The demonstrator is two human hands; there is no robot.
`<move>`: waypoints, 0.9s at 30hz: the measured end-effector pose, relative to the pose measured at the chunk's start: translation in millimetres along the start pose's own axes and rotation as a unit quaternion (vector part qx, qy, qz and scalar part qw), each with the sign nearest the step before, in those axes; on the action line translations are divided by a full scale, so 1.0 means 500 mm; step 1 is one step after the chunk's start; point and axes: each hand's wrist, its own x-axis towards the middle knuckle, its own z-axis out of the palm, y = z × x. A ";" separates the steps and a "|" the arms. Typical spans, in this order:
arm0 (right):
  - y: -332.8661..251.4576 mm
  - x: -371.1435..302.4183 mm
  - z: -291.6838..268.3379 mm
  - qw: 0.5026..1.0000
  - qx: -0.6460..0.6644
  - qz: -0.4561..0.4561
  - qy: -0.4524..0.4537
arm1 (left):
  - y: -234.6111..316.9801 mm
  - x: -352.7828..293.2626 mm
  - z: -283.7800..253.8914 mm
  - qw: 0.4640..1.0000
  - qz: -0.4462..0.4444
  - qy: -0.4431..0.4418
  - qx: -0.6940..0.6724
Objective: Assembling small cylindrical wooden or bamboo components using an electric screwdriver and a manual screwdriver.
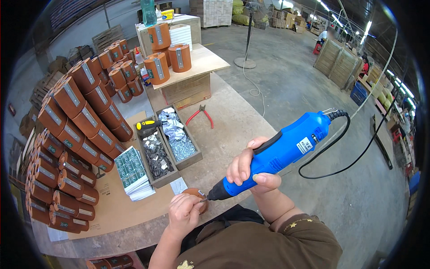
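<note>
My right hand (251,172) is wrapped round a blue electric screwdriver (286,145), tilted so its black nose (218,192) points down and left. Its thin bit reaches my left hand (184,210), whose fingers are pinched together at the tip; whatever they pinch is too small to make out. Just behind those fingers, at the table's near edge, is a reddish-brown round piece (193,192) with a bit of metal on it, mostly hidden by my left hand. A black cord (331,172) curves away from the screwdriver's rear end.
Two grey trays hold screws (182,150), plastic packets and dark small parts (157,157). A yellow-black screwdriver (148,124) lies across them; red-handled pliers (200,115) and green labels (131,168) are near. Brown cylinders (87,119) with metal strips stack at left; more stand on a wooden board (208,62).
</note>
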 end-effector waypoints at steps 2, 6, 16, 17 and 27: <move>-0.001 0.000 0.002 1.000 -0.001 -0.001 0.004 | 0.002 0.001 0.002 1.000 -0.007 -0.002 -0.010; -0.002 0.000 0.003 1.000 -0.019 0.009 -0.008 | -0.005 -0.005 0.010 0.999 -0.019 -0.007 -0.034; -0.004 -0.001 0.007 1.000 -0.025 0.010 -0.013 | -0.004 -0.007 0.011 0.999 -0.028 -0.008 -0.038; -0.005 -0.001 0.006 1.000 -0.025 0.009 -0.012 | -0.002 -0.007 0.011 0.999 -0.037 -0.008 -0.038; -0.002 -0.005 -0.021 1.000 -0.017 0.002 0.011 | 0.011 -0.016 0.006 0.989 -0.093 -0.059 -0.097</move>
